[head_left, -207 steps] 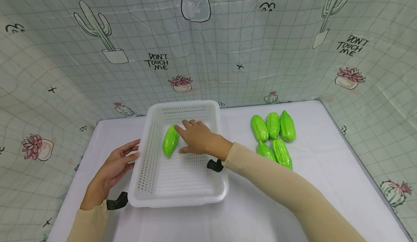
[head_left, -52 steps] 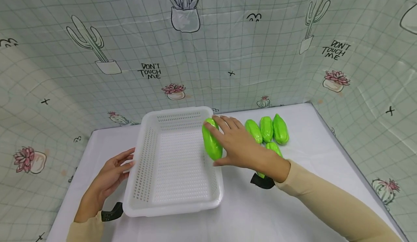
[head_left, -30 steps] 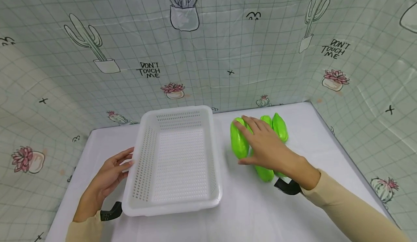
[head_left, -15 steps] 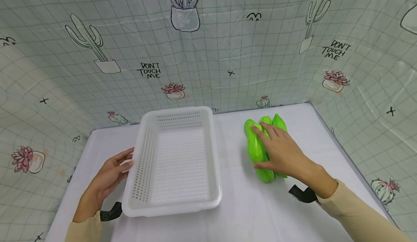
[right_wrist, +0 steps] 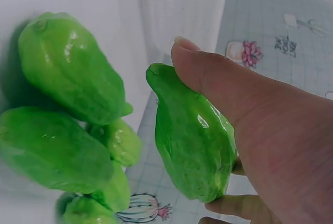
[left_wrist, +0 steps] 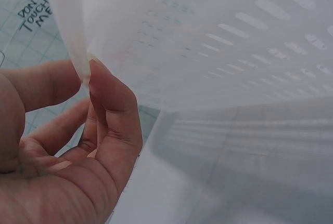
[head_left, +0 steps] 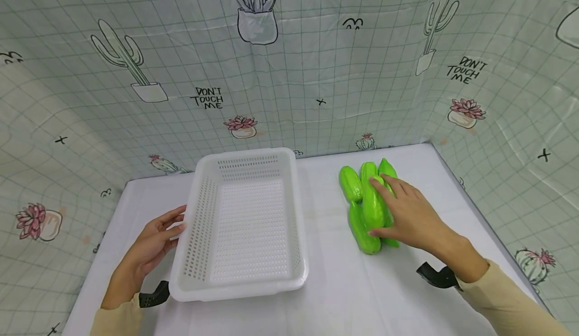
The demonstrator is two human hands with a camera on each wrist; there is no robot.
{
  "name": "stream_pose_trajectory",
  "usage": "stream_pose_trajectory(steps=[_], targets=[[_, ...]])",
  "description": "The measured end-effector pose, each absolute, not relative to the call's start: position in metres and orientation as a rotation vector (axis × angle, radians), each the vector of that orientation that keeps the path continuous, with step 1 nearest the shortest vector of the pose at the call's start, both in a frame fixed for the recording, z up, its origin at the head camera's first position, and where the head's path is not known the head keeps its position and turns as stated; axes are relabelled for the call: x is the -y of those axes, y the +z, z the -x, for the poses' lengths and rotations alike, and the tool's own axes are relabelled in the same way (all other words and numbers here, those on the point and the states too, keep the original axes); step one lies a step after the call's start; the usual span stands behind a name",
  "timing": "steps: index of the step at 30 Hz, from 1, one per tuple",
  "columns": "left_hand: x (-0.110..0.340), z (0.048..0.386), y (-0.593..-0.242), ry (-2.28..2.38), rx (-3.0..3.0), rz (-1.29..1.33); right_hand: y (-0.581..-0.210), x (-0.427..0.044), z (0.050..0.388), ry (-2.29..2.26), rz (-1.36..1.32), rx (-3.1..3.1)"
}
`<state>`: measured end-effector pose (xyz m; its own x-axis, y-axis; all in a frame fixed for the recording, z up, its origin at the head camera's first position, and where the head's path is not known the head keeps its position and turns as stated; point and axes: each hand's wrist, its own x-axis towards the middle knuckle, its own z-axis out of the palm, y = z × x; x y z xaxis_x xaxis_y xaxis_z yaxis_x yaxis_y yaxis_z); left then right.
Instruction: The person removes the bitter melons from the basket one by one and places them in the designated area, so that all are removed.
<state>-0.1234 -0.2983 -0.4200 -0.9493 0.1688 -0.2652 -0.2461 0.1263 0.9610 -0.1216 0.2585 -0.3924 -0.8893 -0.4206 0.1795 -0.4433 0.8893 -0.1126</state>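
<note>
My right hand [head_left: 416, 215] grips a glossy green papaya [head_left: 372, 205] over a group of several similar green papayas [head_left: 351, 184] on the right of the table. In the right wrist view the thumb presses the near side of the held papaya [right_wrist: 192, 135], and fingertips support its lower end. The other papayas lie close beside it; some are partly hidden. On the left, my left hand [head_left: 151, 243] pinches the rim of a white perforated plastic basket [head_left: 239, 293]. The left wrist view shows thumb and fingers meeting at the basket's edge [left_wrist: 83, 73]. Nothing lies inside the basket.
A white cloth covers the table [head_left: 334, 290]. Behind it and at the sides hangs a gridded curtain [head_left: 289, 74] printed with cacti. A black wrist mount [head_left: 155, 294] sits at the left wrist, and another black mount [head_left: 436, 277] at the right.
Earlier a papaya lay in the basket. The right hand took hold of it, lifted it out over the right rim and carried it right, above the other papayas. The left hand stays at the basket.
</note>
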Motion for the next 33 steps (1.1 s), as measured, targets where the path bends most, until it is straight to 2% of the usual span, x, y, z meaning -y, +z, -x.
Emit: stream_pose_trajectory(steps=[33], targets=[[0.299, 0.123, -0.420, 1.922, -2.068, 0.084, -0.422, -0.322, 0.105, 0.225, -0.577, 2.928]])
